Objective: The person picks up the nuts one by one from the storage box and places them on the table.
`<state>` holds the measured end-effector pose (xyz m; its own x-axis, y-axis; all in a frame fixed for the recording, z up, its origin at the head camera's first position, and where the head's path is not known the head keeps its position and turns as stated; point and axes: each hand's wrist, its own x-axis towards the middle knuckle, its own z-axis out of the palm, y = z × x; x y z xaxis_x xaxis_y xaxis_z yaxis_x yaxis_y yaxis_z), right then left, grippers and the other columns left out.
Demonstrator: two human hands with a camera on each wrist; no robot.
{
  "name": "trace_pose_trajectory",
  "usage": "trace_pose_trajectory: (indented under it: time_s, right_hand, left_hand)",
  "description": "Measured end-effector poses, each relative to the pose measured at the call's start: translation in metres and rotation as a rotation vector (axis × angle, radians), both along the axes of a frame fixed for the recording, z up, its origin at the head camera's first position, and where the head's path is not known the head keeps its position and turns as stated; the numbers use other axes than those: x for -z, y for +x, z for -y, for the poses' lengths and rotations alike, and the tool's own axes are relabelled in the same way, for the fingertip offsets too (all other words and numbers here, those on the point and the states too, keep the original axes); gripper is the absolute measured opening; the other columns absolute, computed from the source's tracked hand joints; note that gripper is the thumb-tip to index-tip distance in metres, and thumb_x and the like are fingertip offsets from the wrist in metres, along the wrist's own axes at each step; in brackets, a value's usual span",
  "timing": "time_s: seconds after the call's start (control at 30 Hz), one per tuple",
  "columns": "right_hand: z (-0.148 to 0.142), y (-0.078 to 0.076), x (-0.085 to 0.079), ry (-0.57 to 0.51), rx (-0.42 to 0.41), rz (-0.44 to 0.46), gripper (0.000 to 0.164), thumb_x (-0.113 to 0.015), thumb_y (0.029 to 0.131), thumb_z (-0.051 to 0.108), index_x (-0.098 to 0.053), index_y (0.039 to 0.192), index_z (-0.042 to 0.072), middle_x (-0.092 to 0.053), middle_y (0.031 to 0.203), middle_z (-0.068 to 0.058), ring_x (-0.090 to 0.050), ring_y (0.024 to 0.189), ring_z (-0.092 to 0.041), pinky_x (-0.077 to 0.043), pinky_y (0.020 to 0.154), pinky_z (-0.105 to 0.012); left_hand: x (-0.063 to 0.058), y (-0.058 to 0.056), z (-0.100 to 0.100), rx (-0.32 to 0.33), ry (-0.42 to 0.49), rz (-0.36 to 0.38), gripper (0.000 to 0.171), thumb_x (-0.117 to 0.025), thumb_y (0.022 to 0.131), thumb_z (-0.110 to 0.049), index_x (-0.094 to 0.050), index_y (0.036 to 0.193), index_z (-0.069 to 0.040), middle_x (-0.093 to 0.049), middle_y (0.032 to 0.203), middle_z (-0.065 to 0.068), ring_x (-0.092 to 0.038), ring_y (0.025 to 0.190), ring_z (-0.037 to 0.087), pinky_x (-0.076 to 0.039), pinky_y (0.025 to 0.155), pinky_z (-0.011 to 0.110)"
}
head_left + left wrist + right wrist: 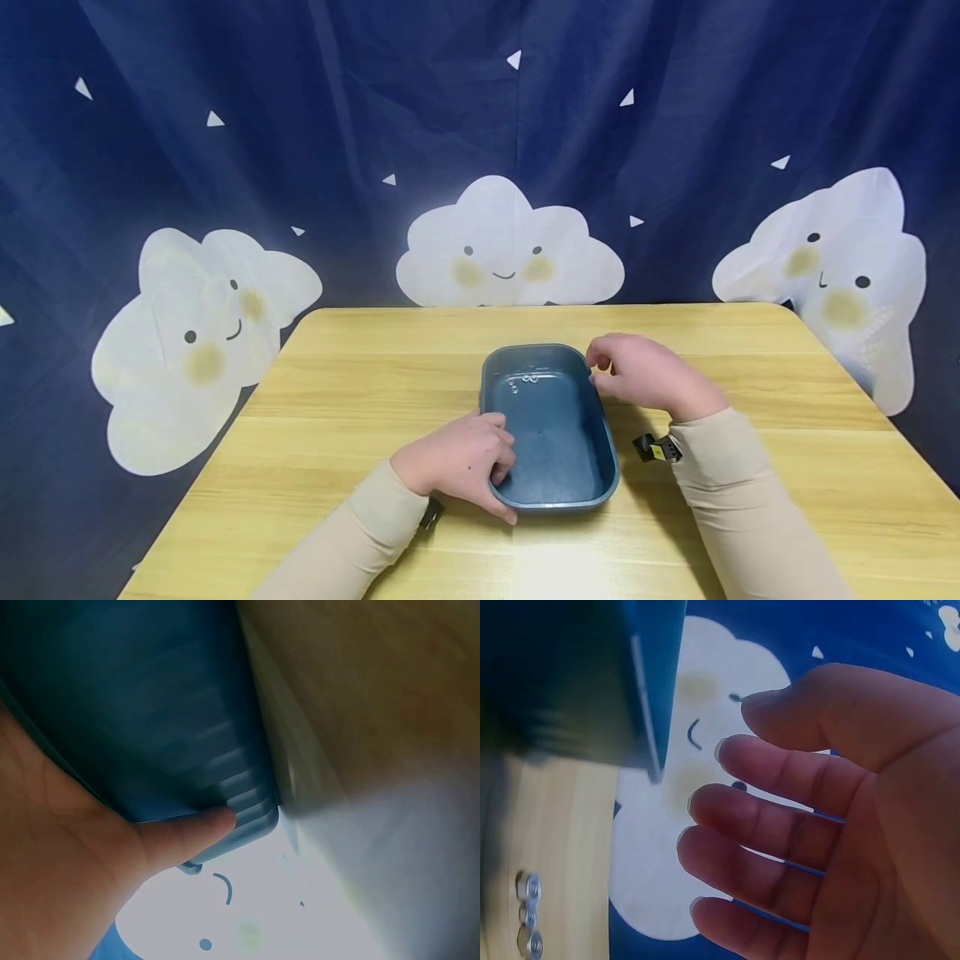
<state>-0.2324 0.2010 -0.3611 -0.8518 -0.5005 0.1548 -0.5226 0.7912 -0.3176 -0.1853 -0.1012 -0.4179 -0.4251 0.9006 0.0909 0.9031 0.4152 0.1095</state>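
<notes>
A dark blue rectangular plastic tray point(555, 450) stands on the table. My left hand point(465, 458) grips its near-left wall, fingers over the rim inside and thumb along the outside. The left wrist view shows that thumb pressed on the ribbed outer wall of the tray point(187, 712). Beside the far-right rim is my right hand point(652, 375), fingers loosely bent. From the right wrist, the right hand point(802, 802) holds nothing and is apart from the tray edge. Several small shiny rings point(530, 378) lie at the tray's far end; their kind is too small to tell.
Small metal pieces like nuts point(529, 915) sit in a row on a wood-coloured surface in the right wrist view. The light wooden table point(360, 375) extends around the tray. Behind it hangs a dark blue curtain point(360, 100) with white clouds.
</notes>
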Motion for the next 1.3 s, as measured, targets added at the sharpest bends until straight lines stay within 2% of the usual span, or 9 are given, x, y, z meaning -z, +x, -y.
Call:
trace_pose_trajectory:
  time_s: [0.17,0.57,0.73,0.9,1.0,1.13,1.23,1.3]
  right_hand:
    - [0.011,0.001,-0.002,0.018,-0.016,-0.01,0.01,-0.07,0.088,0.019,-0.069,0.096,0.014,-0.065,0.09,0.001,-0.057,0.078,-0.016,-0.048,0.076,-0.04]
    - [0.039,-0.001,-0.013,0.051,-0.055,-0.004,0.006,-0.069,0.089,0.019,-0.066,0.093,0.016,-0.058,0.084,0.006,-0.053,0.076,-0.015,-0.047,0.075,-0.038]
    - [0.053,-0.006,-0.014,0.065,-0.06,0.042,0.005,-0.068,0.089,0.018,-0.067,0.094,0.016,-0.06,0.088,0.005,-0.054,0.078,-0.016,-0.047,0.076,-0.037]
    - [0.064,-0.012,-0.011,0.072,-0.066,0.09,0.004,-0.065,0.088,0.016,-0.067,0.091,0.014,-0.06,0.084,0.005,-0.052,0.074,-0.017,-0.044,0.069,-0.035]
    - [0.069,-0.016,-0.008,0.076,-0.075,0.107,0.003,-0.064,0.087,0.013,-0.064,0.084,0.014,-0.055,0.075,0.004,-0.048,0.068,-0.017,-0.04,0.063,-0.033]
    - [0.074,-0.022,-0.002,0.084,-0.082,0.117,0.012,-0.063,0.084,0.01,-0.058,0.075,0.016,-0.041,0.067,0.004,-0.038,0.061,-0.016,-0.032,0.059,-0.032]
    - [0.077,-0.027,0.003,0.096,-0.081,0.134,0.017,-0.062,0.084,0.009,-0.054,0.071,0.015,-0.031,0.065,0.004,-0.031,0.059,-0.016,-0.027,0.058,-0.033]
    - [0.08,-0.029,0.006,0.109,-0.08,0.14,0.016,-0.062,0.085,0.01,-0.054,0.072,0.015,-0.031,0.065,0.004,-0.03,0.059,-0.016,-0.028,0.058,-0.032]
  left_hand:
    - [0.002,-0.001,0.0,-0.001,-0.004,-0.003,0.054,-0.081,0.065,-0.073,-0.048,0.055,-0.03,-0.04,0.065,-0.024,-0.035,0.075,0.005,-0.031,0.065,0.024]
    - [0.001,-0.001,0.001,-0.003,-0.012,-0.015,0.055,-0.08,0.065,-0.074,-0.049,0.056,-0.03,-0.04,0.065,-0.023,-0.035,0.074,0.005,-0.031,0.063,0.023]
    - [0.0,0.0,0.001,-0.004,-0.013,-0.019,0.054,-0.08,0.066,-0.073,-0.049,0.056,-0.03,-0.039,0.065,-0.023,-0.034,0.074,0.006,-0.031,0.064,0.022]
    - [-0.001,0.0,0.001,0.002,-0.012,-0.025,0.054,-0.08,0.066,-0.073,-0.049,0.056,-0.03,-0.039,0.065,-0.023,-0.034,0.075,0.006,-0.031,0.064,0.022]
    - [-0.001,0.0,0.001,0.008,-0.009,-0.028,0.054,-0.08,0.066,-0.072,-0.049,0.056,-0.03,-0.039,0.065,-0.023,-0.034,0.074,0.006,-0.031,0.064,0.022]
    - [0.0,0.0,0.001,0.008,-0.008,-0.029,0.054,-0.08,0.066,-0.072,-0.048,0.056,-0.03,-0.038,0.065,-0.023,-0.034,0.075,0.006,-0.031,0.065,0.022]
    - [0.0,0.0,0.001,0.007,-0.01,-0.032,0.054,-0.08,0.066,-0.073,-0.048,0.057,-0.03,-0.038,0.065,-0.023,-0.034,0.075,0.006,-0.031,0.065,0.022]
    - [0.001,0.0,0.001,0.006,-0.011,-0.033,0.054,-0.08,0.066,-0.073,-0.048,0.057,-0.03,-0.038,0.065,-0.023,-0.034,0.074,0.006,-0.031,0.064,0.022]
